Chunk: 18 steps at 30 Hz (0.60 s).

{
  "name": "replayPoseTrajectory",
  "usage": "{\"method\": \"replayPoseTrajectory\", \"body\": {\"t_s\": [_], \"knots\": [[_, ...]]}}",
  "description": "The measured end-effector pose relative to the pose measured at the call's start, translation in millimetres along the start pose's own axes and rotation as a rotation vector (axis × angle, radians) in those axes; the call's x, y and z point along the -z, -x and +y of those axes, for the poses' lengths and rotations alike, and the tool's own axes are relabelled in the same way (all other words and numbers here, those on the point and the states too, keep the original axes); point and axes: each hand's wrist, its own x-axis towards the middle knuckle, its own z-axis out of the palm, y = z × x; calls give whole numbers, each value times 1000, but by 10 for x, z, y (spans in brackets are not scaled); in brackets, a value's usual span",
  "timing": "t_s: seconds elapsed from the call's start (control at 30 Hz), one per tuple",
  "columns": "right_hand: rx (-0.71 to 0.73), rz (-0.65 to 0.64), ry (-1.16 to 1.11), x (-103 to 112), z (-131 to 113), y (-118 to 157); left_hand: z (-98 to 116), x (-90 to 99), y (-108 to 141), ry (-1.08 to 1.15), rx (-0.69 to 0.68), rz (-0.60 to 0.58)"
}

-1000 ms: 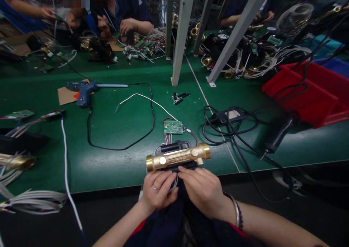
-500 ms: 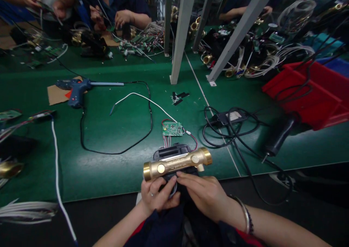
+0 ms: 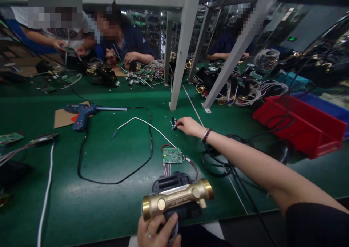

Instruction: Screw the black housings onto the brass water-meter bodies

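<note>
My left hand (image 3: pixel 158 230) is closed at the near left end of a brass flow-meter body (image 3: pixel 177 199) with threaded ends, by a loop of grey cable (image 3: pixel 174 228). Black plastic housing (image 3: pixel 188 211) shows on its near side. Beyond the brass body lies an open black case part (image 3: pixel 173 181), wired to a green circuit board (image 3: pixel 172 155) on the bench. From the board runs a white cable (image 3: pixel 147 122). My right hand (image 3: pixel 189 126) reaches forward, fingertips pinched at a small pile of black strips (image 3: pixel 173 122); what they grip is hidden.
A blue glue gun (image 3: pixel 83 118) rests on cardboard (image 3: pixel 61 119) at left. On the right are black cables (image 3: pixel 215 163) and a red bin (image 3: pixel 297 130). Metal posts (image 3: pixel 181 65) rise from the green bench. Co-workers handle parts across it.
My right hand has left the brass meter body and moved forward to the small black strips. My left hand stays on the meter body. The view has tilted up.
</note>
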Motion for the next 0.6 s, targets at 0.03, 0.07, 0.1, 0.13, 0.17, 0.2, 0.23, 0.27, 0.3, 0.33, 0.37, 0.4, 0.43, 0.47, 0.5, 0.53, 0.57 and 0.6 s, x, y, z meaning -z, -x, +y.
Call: {"method": "replayPoseTrajectory", "body": {"t_s": [0.03,0.07,0.1,0.13,0.17,0.2,0.23,0.27,0.3,0.33,0.37,0.4,0.43,0.47,0.5,0.53,0.57,0.6], "knots": [[1,-14,11,-62,9,-121,7,-13,4,4,9,31],[4,-30,22,-119,14,-208,14,-27,9,4,21,57],[8,-48,29,-168,16,-266,21,-41,15,4,36,72],[13,-68,34,-209,19,-302,26,-54,22,2,52,78],[18,-88,38,-243,22,-321,28,-64,29,0,70,80],[21,-107,40,-271,27,-328,29,-71,35,0,78,83],[22,-122,43,-294,34,-327,28,-75,38,2,76,86],[20,-132,46,-312,44,-319,26,-76,40,8,67,87],[15,-136,49,-327,56,-306,24,-75,39,17,57,89],[10,-134,53,-339,70,-290,22,-72,36,24,48,86],[4,-126,55,-348,86,-270,21,-68,31,29,45,78],[0,-115,56,-352,103,-248,21,-63,25,31,47,71],[-4,-101,56,-354,119,-225,23,-58,17,30,54,65],[-7,-85,55,-352,133,-203,25,-52,7,28,56,62],[-11,-71,55,-348,144,-183,28,-46,-5,23,56,59],[-14,-60,54,-342,152,-165,30,-38,-19,20,57,57],[-14,-52,53,-338,154,-150,33,-29,-35,18,59,59],[-14,-49,51,-335,152,-139,34,-19,-51,15,59,59]]}}
